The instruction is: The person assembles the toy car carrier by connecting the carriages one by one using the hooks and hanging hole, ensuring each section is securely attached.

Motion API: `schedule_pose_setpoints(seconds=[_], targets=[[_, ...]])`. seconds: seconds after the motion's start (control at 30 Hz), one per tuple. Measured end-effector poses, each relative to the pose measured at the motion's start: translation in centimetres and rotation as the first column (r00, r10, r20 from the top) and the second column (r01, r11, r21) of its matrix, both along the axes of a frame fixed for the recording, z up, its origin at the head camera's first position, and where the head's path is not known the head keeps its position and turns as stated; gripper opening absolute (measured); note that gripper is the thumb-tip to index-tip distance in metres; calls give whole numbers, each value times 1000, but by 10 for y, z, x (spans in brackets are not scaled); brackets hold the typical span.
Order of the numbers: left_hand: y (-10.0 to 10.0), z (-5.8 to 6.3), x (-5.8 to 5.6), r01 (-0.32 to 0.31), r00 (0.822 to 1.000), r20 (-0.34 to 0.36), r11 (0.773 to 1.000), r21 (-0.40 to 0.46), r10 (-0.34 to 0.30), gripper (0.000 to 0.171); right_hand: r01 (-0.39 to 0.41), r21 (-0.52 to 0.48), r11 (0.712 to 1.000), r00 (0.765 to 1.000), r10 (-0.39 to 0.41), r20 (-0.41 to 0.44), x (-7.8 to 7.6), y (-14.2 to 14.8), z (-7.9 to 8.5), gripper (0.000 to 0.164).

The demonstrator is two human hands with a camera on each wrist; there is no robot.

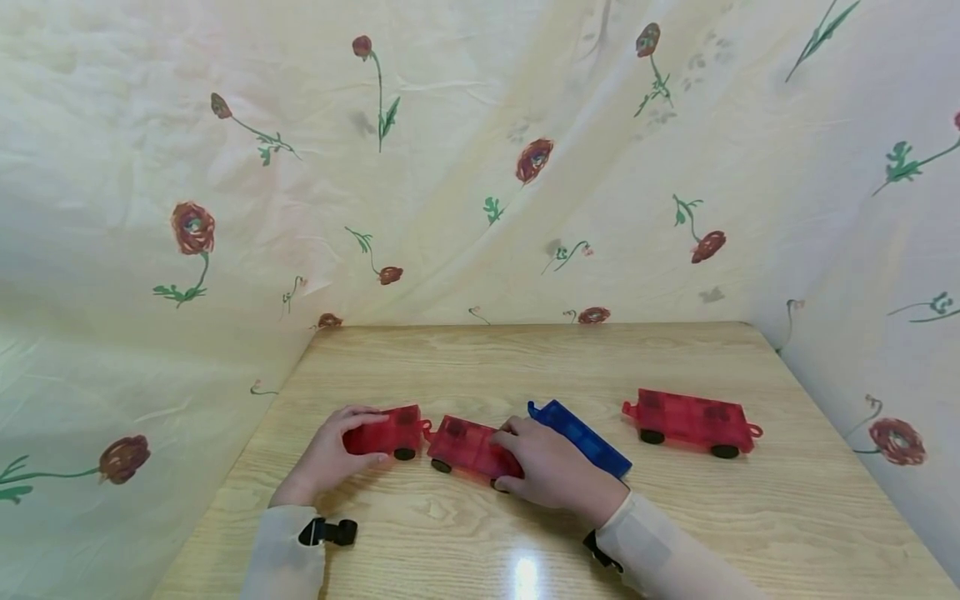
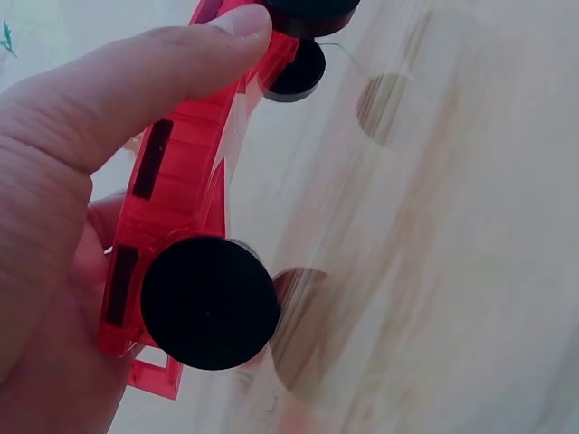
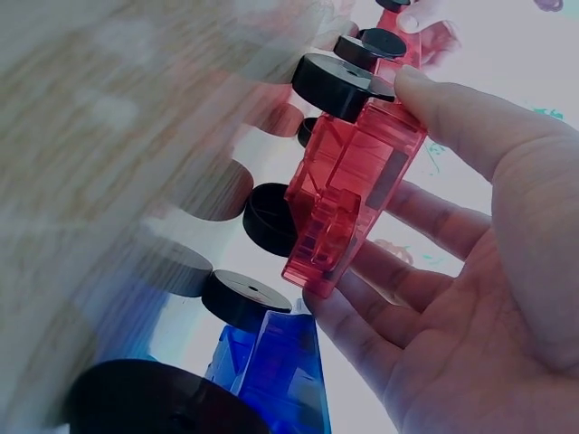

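Observation:
Two translucent red toy wagons with black wheels stand end to end on the table. My left hand grips the left red wagon, its thumb along the near side in the left wrist view. My right hand holds the middle red wagon by its right end, thumb on one side and fingers on the other. The red coupling between these wagons meets or overlaps; whether it is hooked I cannot tell. Just behind my right hand lies a blue wagon, partly hidden by it.
Another red wagon stands apart at the right, a hook on its left end and a ring on its right. The wooden table is bordered by flowered cloth at the back and sides. Black straps circle the wrists.

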State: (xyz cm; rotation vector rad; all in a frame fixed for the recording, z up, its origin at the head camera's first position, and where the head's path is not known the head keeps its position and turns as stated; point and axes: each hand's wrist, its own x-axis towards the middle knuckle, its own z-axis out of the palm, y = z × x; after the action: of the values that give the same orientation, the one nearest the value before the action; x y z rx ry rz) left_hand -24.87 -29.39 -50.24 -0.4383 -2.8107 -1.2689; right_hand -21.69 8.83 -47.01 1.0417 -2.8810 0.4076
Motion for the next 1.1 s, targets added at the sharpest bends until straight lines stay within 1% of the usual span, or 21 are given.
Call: schedule_pose_setpoints(seconds=[0.1,0.3,0.4,0.53,0.7,0.77,0.9,1.03,1.1], targets=[[3,2,0,16,1000,-8,1000,-20,-16,61,0,-2,1000,1000,0,-2,0,0,1,57],[5,6,1,16,1000,-10,999,-50,-16,61,6,-3,1000,1000,-5,1,0,0,2,57],[3,6,0,23,1000,-12,997,-67,-23,61,6,-5,1000,1000,-6,-1,0,0,2,57],[-3,4,0,20,999,-32,996,-82,-22,60,4,-4,1000,1000,-4,-1,0,0,2,57],[-7,1,-1,40,997,-56,996,-78,-44,60,-3,-4,1000,1000,3,7,0,0,2,58],[-6,0,-2,47,997,-54,996,-71,-51,61,-5,-5,1000,1000,5,9,0,0,2,58],[-5,-1,-3,30,998,-52,997,-68,-34,62,-7,-8,1000,1000,7,14,0,1,3,58],[-3,0,-2,33,998,-47,997,-67,-36,61,-1,-14,1000,1000,2,28,0,3,5,58],[-3,1,-2,39,999,-32,998,-59,-41,60,1,-18,1000,999,-1,35,0,4,6,57]])
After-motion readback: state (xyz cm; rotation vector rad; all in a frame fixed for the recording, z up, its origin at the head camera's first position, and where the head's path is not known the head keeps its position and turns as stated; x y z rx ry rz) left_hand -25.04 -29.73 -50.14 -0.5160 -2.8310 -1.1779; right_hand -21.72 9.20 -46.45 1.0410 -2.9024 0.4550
